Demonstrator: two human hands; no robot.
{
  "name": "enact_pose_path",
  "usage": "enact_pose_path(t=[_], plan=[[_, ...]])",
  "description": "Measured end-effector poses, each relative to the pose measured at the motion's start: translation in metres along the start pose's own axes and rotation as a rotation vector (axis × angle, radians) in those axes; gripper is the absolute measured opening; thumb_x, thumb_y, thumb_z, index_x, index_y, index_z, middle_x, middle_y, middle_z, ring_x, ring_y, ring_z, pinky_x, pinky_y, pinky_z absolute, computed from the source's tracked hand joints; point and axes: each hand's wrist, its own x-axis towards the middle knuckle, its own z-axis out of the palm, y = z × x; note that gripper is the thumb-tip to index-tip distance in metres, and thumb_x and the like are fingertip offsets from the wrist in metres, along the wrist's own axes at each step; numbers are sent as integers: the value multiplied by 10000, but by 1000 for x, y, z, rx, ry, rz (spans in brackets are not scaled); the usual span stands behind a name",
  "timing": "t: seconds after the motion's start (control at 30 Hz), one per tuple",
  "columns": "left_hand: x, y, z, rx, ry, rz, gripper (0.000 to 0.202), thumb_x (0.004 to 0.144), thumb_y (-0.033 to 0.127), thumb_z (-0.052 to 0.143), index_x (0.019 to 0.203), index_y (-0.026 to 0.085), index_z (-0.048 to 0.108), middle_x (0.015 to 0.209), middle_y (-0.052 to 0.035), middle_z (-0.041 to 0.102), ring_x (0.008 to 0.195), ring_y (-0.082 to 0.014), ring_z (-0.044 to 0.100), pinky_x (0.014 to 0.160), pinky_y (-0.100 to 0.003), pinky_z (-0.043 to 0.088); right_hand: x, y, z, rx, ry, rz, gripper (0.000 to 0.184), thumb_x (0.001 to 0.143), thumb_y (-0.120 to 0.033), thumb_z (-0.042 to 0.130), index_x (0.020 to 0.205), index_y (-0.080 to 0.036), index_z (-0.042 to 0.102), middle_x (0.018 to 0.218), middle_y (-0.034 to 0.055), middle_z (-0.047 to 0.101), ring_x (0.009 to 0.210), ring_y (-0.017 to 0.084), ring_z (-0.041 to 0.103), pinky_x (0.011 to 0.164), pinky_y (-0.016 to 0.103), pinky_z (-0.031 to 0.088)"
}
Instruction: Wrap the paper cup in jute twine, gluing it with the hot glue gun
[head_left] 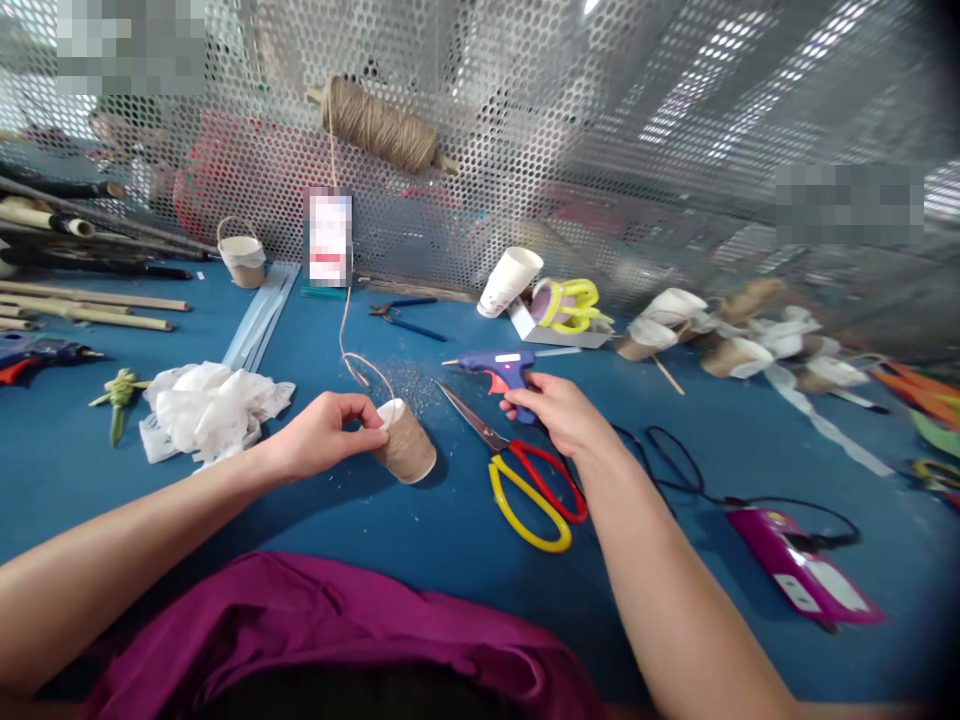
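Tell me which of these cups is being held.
The brown-wrapped cup near the middle, gripped at its rim by the left hand. No hand touches the others, like the white cup and handled cup farther back.

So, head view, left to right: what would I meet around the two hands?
Crumpled white material, left hand, brown cup, held glue gun, right hand, purple power strip.

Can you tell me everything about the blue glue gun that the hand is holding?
The blue, plastic-looking glue gun has a red trigger, a pale label, a small red light and a thin nozzle pointing left. A clear stick pokes out its back. The person's right hand holds its handle over the blue table; I can't tell whether the gun touches it.
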Motion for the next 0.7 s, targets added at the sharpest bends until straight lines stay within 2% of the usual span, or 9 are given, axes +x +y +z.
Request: enact_pose_path(t=[0.07,0.17,0.23,0.3,0.43,0.53,0.7], plan=[[0,0,0,3,-7,5,164,713,277,563,641,131,547,633,13,560,608,-92,476,599,-216,377,-19,-8,-3,113,-13,-46,78,784,-127,492,713,-153,510,609,-20,563,530,83,550,558,211,466],[1,0,-1,-4,-18,6,159,716,271,565,645,130,546,640,11,565,614,-93,483,604,-217,383,-51,-19,-3,227,-94,-121,177,763,-282,559,640,-163,514,514,-38,507,463,79,484,472,204,414],[2,-1,-3,-10,-34,9,157,722,270,565,657,127,547,656,8,566,628,-94,489,613,-216,386,-69,-23,1,322,-185,-216,184,756,-335,576,722,-154,578,529,-32,527,453,80,468,439,204,392],[2,-1,-5,-14,-51,20,157,729,270,565,674,124,550,675,5,566,644,-95,494,625,-215,388,-82,-25,8,328,-208,-281,203,768,-348,560,788,-153,612,517,-31,531,440,90,474,422,211,396],[4,-2,-10,-5,-63,36,144,738,259,566,694,123,553,693,4,572,661,-96,507,640,-215,393,-95,-20,22,76,-77,-349,237,776,-370,550,680,-164,617,440,-25,535,402,124,523,416,242,435],[5,-3,-11,6,-48,39,139,744,252,562,698,121,557,698,1,579,665,-98,515,641,-217,397,-98,-15,29,-89,23,-499,285,789,-374,542,568,-199,588,412,-21,544,413,146,557,428,251,450],[5,-1,-10,25,-31,45,140,749,247,563,703,115,563,700,-2,578,669,-97,516,645,-217,402,-99,-13,34,-218,100,-675,243,811,-345,522,636,-214,627,557,16,648,598,201,651,552,283,511]])
